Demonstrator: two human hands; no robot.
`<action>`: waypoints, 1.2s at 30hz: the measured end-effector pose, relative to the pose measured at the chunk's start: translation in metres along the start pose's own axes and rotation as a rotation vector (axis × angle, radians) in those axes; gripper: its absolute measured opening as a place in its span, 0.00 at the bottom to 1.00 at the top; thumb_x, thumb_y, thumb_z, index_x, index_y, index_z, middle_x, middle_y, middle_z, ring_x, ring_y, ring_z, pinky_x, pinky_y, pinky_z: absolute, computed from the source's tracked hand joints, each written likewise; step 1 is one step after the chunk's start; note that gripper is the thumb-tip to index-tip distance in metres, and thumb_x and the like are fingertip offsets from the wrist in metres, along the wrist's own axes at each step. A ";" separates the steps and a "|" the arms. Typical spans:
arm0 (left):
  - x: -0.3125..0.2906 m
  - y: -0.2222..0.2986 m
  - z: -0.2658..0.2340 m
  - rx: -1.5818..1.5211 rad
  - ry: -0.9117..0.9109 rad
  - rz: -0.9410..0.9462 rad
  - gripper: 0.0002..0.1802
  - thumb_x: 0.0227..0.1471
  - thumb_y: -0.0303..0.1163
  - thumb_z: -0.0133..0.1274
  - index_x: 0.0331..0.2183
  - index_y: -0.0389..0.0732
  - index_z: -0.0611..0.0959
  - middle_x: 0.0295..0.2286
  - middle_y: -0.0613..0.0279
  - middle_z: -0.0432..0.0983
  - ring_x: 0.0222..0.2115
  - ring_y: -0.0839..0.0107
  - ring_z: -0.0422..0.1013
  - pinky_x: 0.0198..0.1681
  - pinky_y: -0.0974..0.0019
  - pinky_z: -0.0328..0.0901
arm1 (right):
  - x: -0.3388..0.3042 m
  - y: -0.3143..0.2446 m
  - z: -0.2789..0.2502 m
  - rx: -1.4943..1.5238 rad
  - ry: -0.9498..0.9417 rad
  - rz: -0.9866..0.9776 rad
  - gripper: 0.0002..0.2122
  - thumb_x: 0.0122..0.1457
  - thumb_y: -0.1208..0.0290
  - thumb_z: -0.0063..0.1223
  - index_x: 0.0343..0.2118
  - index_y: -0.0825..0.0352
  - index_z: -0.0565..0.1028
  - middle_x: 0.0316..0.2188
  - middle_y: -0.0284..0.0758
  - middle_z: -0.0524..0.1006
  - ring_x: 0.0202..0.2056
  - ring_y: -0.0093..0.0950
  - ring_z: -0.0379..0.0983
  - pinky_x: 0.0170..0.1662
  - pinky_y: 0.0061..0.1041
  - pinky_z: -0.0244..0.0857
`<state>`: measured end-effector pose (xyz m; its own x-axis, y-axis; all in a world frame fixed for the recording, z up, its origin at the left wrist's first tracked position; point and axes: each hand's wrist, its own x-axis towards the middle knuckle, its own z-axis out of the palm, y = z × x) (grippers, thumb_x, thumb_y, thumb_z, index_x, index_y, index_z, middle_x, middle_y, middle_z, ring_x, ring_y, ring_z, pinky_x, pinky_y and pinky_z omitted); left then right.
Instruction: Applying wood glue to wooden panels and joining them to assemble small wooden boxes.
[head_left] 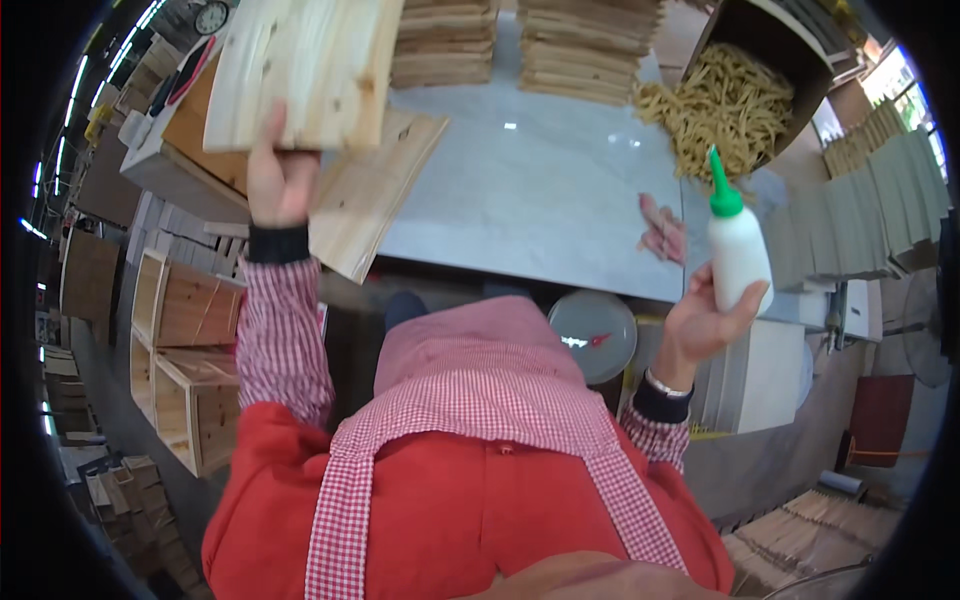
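Observation:
At the upper left, my left hand (283, 180) is closed on the near edge of a pale wooden board (305, 70), thumb on top and the other fingers beneath. The board is raised above the table. Another wooden board (375, 190) lies under it, jutting past the table's front edge. On the right, my right hand (704, 315) is wrapped round a white squeeze bottle (738, 245) with a green pointed nozzle, held upright with the tip up. A crumpled pinkish cloth (662, 230) rests on the white table (520, 190) to the left of the bottle.
Stacks of wooden boards (590, 50) stand along the table's far side. A tipped box (800, 60) spills tan strips (725, 105) at the far right. Below the table edge is a round basin (592, 335) with a small red object. Wooden crates (190, 370) stand at the left.

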<state>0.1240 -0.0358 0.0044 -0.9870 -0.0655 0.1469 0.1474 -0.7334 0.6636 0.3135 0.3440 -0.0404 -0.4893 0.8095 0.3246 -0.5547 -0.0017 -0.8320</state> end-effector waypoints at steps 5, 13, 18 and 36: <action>-0.162 -0.063 -0.031 -0.053 0.202 -0.321 0.28 0.56 0.30 0.51 0.56 0.39 0.64 0.54 0.55 0.65 0.55 0.60 0.62 0.58 0.51 0.58 | 0.001 0.025 0.004 0.082 -0.015 0.015 0.27 0.61 0.48 0.39 0.42 0.75 0.69 0.25 0.41 0.76 0.19 0.24 0.69 0.19 0.17 0.56; -0.202 -0.180 -0.062 -0.160 0.256 -0.806 0.28 0.53 0.28 0.55 0.54 0.40 0.66 0.50 0.59 0.69 0.50 0.64 0.67 0.55 0.57 0.62 | 0.023 0.106 0.028 0.072 -0.167 0.095 0.20 0.59 0.62 0.53 0.45 0.71 0.62 0.34 0.42 0.73 0.22 0.28 0.72 0.23 0.27 0.71; -0.190 -0.170 -0.063 0.074 0.299 -0.914 0.26 0.53 0.30 0.56 0.52 0.40 0.68 0.47 0.61 0.71 0.49 0.65 0.67 0.55 0.56 0.61 | 0.047 0.162 0.041 -0.085 -0.191 0.139 0.17 0.58 0.62 0.54 0.40 0.72 0.66 0.35 0.41 0.72 0.26 0.29 0.74 0.26 0.27 0.74; -0.208 -0.125 -0.067 0.200 0.349 -0.903 0.28 0.55 0.30 0.54 0.55 0.38 0.64 0.49 0.56 0.69 0.49 0.64 0.69 0.52 0.58 0.65 | 0.061 0.232 0.080 -0.239 -0.400 0.299 0.19 0.56 0.62 0.58 0.40 0.71 0.67 0.33 0.38 0.73 0.24 0.24 0.73 0.22 0.20 0.72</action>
<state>0.3062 0.0244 -0.1578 -0.6927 0.2428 -0.6792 -0.6941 -0.4803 0.5362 0.1015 0.3459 -0.1776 -0.8452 0.5083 0.1651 -0.2068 -0.0261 -0.9780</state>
